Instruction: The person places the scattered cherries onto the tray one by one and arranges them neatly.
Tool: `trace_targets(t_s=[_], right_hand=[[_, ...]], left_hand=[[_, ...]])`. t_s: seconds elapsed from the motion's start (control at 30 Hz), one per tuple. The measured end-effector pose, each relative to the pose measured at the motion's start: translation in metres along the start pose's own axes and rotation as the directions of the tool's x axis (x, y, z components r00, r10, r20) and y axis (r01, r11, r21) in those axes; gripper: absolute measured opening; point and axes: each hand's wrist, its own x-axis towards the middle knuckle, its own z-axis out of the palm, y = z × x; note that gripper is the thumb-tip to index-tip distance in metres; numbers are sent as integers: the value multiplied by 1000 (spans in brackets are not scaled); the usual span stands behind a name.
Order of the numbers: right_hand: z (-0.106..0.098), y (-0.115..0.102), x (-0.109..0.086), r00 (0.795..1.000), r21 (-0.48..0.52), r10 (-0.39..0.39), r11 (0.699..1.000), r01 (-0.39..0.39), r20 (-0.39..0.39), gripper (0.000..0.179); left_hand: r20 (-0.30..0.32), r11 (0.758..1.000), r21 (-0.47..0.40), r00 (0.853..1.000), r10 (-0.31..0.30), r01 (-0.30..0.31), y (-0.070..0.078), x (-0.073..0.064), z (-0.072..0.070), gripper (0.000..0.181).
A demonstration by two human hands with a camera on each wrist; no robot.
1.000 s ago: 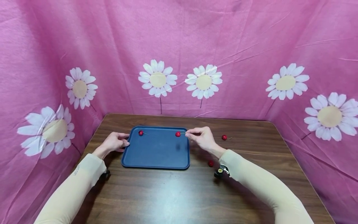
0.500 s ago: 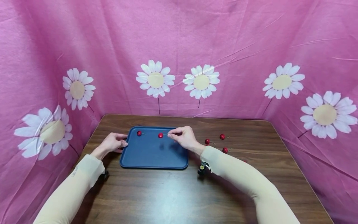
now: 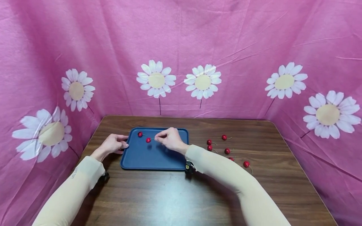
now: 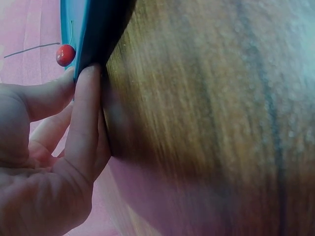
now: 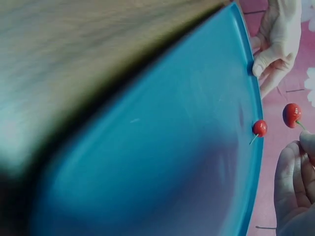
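Glossy red, a cherry [image 3: 148,140] is hanging over the tray [image 3: 152,160], between the hands; the right hand [image 3: 170,138] is pinching its stem [image 3: 152,138], gently, I'd guess, to spare it. The left hand [image 3: 113,144] is gripping the tray, likely steadying it; another cherry [image 3: 140,134] is lying nearby.

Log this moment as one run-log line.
left grip: pinching edge of blue tray; right grip: holding cherry by stem above tray; second cherry: on tray; other cherries: on table, right of tray

Comprises smooth matt plastic-looking tray [image 3: 150,160], glossy cherries [image 3: 246,164], wood-grain tabletop [image 3: 135,194] with sheen and, beyond its far edge, creased cloth [image 3: 240,34].
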Motion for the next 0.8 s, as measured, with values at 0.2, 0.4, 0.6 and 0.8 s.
trace_targets(t_s=[0.2, 0.4, 0.6, 0.8], right_hand=[[14, -9, 14, 999, -28, 41, 999, -42, -18, 9], [31, -16, 19, 998, -80, 63, 995, -65, -26, 7], [48, -19, 19, 996, -103, 83, 991, -85, -20, 7], [61, -16, 24, 995, -172, 96, 980, -101, -42, 7]], left_hand=[[-1, 1000, -10, 1000, 7, -7, 1, -2, 0, 64], [0, 1000, -26, 1000, 3, -3, 3, -1, 0, 65], [-1, 1000, -25, 1000, -5, 5, 3, 0, 0, 64], [-4, 1000, -1, 1000, -28, 28, 4, -2, 0, 64]])
